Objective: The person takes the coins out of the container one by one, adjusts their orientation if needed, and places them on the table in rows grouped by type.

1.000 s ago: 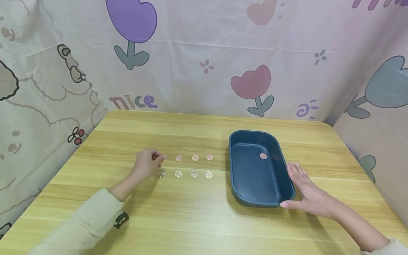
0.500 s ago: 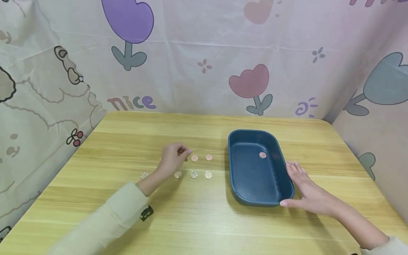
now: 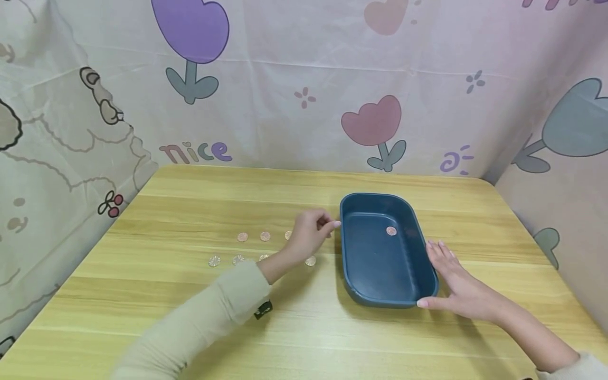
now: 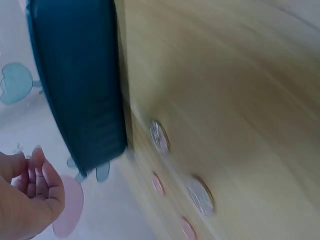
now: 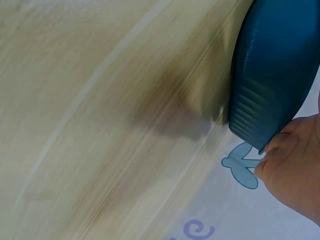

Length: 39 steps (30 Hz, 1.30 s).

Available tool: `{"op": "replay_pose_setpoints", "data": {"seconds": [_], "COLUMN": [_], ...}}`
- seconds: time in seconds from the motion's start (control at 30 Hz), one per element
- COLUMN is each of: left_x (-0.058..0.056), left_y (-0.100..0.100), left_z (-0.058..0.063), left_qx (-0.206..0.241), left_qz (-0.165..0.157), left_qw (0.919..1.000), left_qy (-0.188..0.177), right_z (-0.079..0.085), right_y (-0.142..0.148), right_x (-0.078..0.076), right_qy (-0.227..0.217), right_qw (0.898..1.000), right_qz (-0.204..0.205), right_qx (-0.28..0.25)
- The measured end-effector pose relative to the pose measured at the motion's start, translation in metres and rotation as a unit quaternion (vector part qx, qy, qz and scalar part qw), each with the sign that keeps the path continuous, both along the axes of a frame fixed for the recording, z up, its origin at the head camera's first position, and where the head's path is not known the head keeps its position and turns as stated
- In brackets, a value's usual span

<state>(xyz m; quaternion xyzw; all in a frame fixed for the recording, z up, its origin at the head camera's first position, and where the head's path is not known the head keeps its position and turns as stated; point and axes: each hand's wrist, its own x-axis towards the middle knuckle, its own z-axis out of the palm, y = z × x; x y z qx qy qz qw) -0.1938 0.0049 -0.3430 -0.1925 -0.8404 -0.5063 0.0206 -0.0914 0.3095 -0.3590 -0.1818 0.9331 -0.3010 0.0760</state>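
Observation:
My left hand (image 3: 311, 235) hovers at the left rim of the dark blue plastic tray (image 3: 380, 269), thumb and fingertips close together. In the left wrist view its fingers curl loosely, and I see nothing between them. One copper-coloured coin (image 3: 391, 231) lies inside the tray. To the left, copper-coloured coins (image 3: 265, 236) form a back row. Silver-coloured coins (image 3: 215, 261) make up a front row. My left hand and sleeve hide part of both rows. My right hand (image 3: 458, 287) rests against the tray's right side, fingers fairly straight, thumb touching the near right corner.
A wood-grain table (image 3: 304, 343) carries everything. Behind it and at both sides hangs a pale cloth (image 3: 280, 132) printed with flowers and cartoon shapes. The tray's raised walls stand between the coin rows and my right hand.
My left hand has moved right, from the left end of the back coin row to the tray's left rim. The coin it touched now lies uncovered. My right hand and the tray have stayed put.

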Motion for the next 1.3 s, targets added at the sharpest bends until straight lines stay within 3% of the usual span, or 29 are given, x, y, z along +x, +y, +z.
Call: {"op": "replay_pose_setpoints", "data": {"seconds": [0.37, 0.67, 1.1, 1.2, 1.3], "left_x": [0.0, -0.009, -0.035, -0.039, -0.043], "left_y": [0.056, 0.091, 0.12, 0.125, 0.128], "left_z": [-0.004, -0.013, -0.023, -0.026, -0.029], "left_qx": [-0.028, -0.081, -0.166, -0.19, -0.231], "left_qz": [-0.041, -0.058, -0.067, -0.083, -0.101], "left_qw": [0.9986, 0.9938, 0.9839, 0.9781, 0.9675], "left_qy": [0.02, 0.05, 0.001, -0.017, -0.019], "right_z": [0.0, 0.0, -0.002, -0.002, -0.002], "right_y": [0.0, 0.0, -0.001, -0.001, -0.001], "right_x": [0.0, -0.001, 0.0, 0.0, -0.001], "right_qy": [-0.005, -0.005, -0.003, -0.006, -0.006], "right_qw": [1.0, 1.0, 1.0, 1.0, 1.0], "right_qz": [-0.002, 0.001, 0.003, 0.004, 0.004], "right_qx": [0.0, 0.0, -0.005, -0.009, -0.011]}}
